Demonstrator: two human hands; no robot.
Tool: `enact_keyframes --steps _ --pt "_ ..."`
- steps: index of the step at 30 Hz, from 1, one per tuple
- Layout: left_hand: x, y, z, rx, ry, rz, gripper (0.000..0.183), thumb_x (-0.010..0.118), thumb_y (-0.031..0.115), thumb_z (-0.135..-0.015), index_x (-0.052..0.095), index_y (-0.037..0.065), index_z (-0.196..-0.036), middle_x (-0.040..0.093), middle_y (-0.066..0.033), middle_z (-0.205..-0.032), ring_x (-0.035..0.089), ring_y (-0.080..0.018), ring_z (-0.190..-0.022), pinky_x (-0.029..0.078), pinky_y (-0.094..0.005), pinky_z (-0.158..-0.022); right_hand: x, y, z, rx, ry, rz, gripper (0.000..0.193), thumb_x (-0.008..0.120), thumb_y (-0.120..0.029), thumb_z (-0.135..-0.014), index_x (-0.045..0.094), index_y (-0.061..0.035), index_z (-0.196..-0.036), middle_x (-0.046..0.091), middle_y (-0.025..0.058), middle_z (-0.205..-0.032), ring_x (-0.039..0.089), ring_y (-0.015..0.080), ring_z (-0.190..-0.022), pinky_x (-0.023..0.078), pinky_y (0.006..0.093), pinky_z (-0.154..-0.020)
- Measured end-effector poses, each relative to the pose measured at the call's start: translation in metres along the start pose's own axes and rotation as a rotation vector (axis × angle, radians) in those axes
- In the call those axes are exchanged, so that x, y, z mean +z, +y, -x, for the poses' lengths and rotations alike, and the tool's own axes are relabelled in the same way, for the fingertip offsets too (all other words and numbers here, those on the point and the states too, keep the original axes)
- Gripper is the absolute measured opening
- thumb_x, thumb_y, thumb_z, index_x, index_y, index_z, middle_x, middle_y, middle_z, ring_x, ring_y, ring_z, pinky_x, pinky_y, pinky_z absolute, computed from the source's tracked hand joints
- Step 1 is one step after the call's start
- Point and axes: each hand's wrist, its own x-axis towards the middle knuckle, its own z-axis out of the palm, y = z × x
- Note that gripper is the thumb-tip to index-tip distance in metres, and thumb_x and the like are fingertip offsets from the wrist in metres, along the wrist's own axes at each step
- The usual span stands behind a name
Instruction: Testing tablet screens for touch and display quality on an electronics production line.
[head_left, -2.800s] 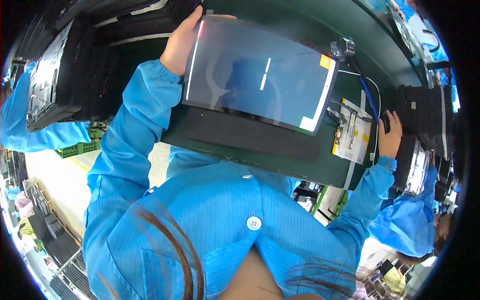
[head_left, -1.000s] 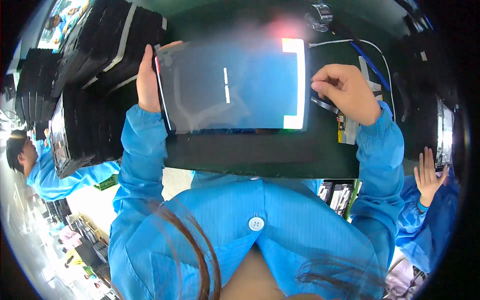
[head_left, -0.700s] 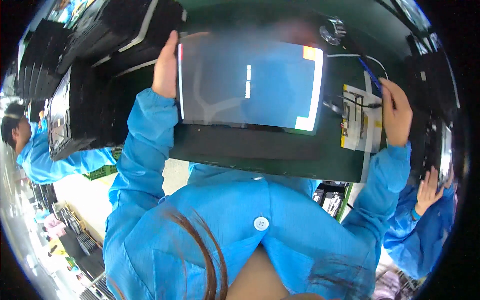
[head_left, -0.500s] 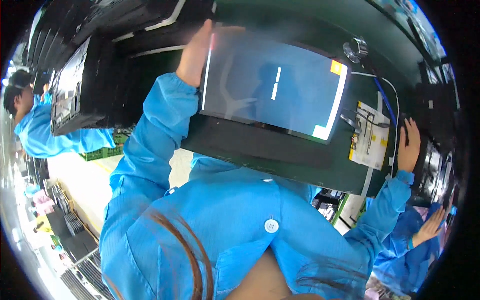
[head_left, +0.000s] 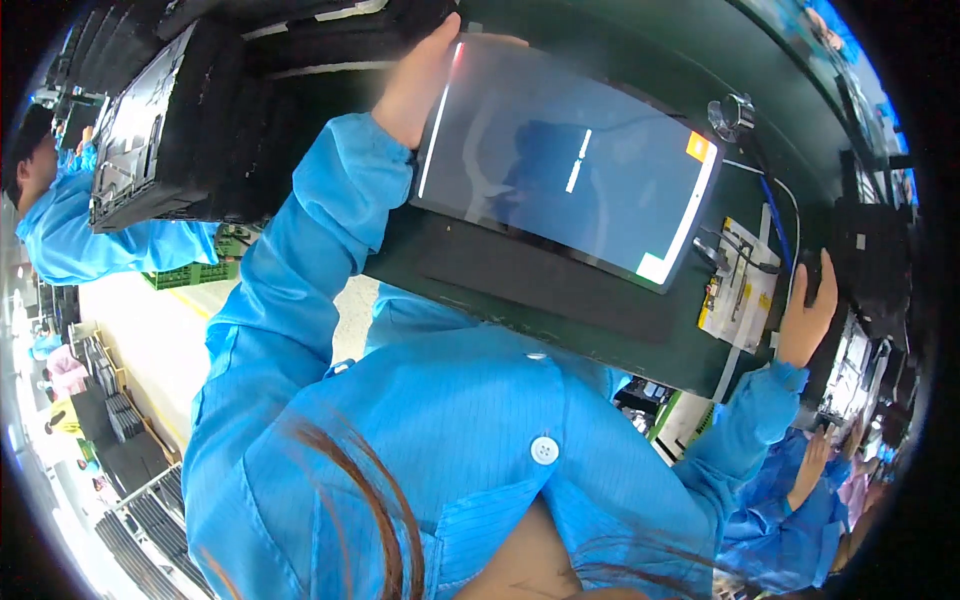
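Observation:
My left hand (head_left: pixel 417 88) grips the left end of a tablet (head_left: pixel 540 180), its thumb along the edge and its other fingers mostly hidden behind. The tablet's lit screen is grey-blue with white strips at both ends, a small white mark in the middle, and orange and green-white corner patches. It is tilted above a black mat (head_left: pixel 540 275). My right hand (head_left: pixel 808 315) holds nothing; its fingers are apart at the right side of the bench, beside a white cable. Closest to it lies a white-and-yellow card (head_left: pixel 742 290) with dark markings.
A tall stack of black trays (head_left: pixel 160 130) stands at the left. A shiny round metal piece (head_left: pixel 733 117) and blue and white cables lie right of the tablet. Dark equipment (head_left: pixel 872 250) borders the right. Co-workers in blue sit at far left (head_left: pixel 110 245) and lower right (head_left: pixel 780 520).
The view has turned slightly, and the tablet sits a little farther right and more slanted in it. My left hand keeps its hold. My right hand's fingers have spread wider.

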Motion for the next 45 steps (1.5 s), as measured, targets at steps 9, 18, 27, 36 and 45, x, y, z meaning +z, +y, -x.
enact_keyframes --steps 9,18,27,36,45 --pt "-0.005 0.003 0.003 -0.046 0.014 0.076 0.055 0.021 0.043 -0.094 0.047 0.002 -0.121 0.056 -0.0122 -0.115 0.056 -0.0240 -0.101 0.043 -0.0348 -0.091 0.009 -0.160 0.014 -0.409 -0.194 -0.263 0.086 0.072 -0.015 -0.063 0.026 -0.0008 -0.134 0.030 0.0172 -0.137 0.024 0.0374 -0.128 0.016 0.0457 -0.105" --pt "0.000 0.003 0.005 -0.038 0.028 0.037 0.056 0.021 0.043 -0.094 0.047 0.002 -0.122 0.056 -0.0124 -0.115 0.056 -0.0232 -0.102 0.043 -0.0344 -0.091 0.013 -0.099 -0.044 -0.079 -0.728 -0.655 0.024 0.054 -0.002 -0.081 0.059 -0.0022 -0.105 0.062 0.0085 -0.093 0.059 0.0130 -0.080 0.045 0.0242 -0.073" --pt "0.000 0.010 0.005 -0.104 -0.048 0.151 0.061 0.025 0.046 -0.093 0.044 -0.004 -0.121 0.054 -0.0185 -0.114 0.053 -0.0290 -0.103 0.040 -0.0381 -0.093 0.051 -0.111 -0.028 -0.025 -0.759 -0.920 0.021 0.057 0.005 -0.071 0.047 -0.0054 -0.086 0.054 -0.0014 -0.078 0.046 0.0002 -0.068 0.030 0.0146 -0.054" --pt "0.008 0.015 0.009 -0.102 -0.025 0.195 0.057 0.024 0.043 -0.094 0.047 -0.004 -0.118 0.056 -0.0168 -0.113 0.054 -0.0266 -0.103 0.040 -0.0364 -0.092 0.047 -0.110 -0.038 -0.119 -0.226 -0.419 0.022 0.069 -0.010 -0.072 0.055 -0.0026 -0.087 0.057 0.0073 -0.093 0.051 0.0170 -0.087 0.040 0.0251 -0.074" --pt "0.004 0.015 0.010 -0.106 -0.023 0.206 0.055 0.023 0.041 -0.095 0.049 -0.003 -0.116 0.057 -0.0154 -0.110 0.055 -0.0250 -0.100 0.041 -0.0351 -0.091 -0.002 -0.188 -0.004 -0.886 -0.340 -0.321 0.017 0.063 -0.007 -0.067 0.047 -0.0062 -0.059 0.061 0.0066 -0.107 0.046 0.0304 -0.117 0.024 0.0508 -0.100"
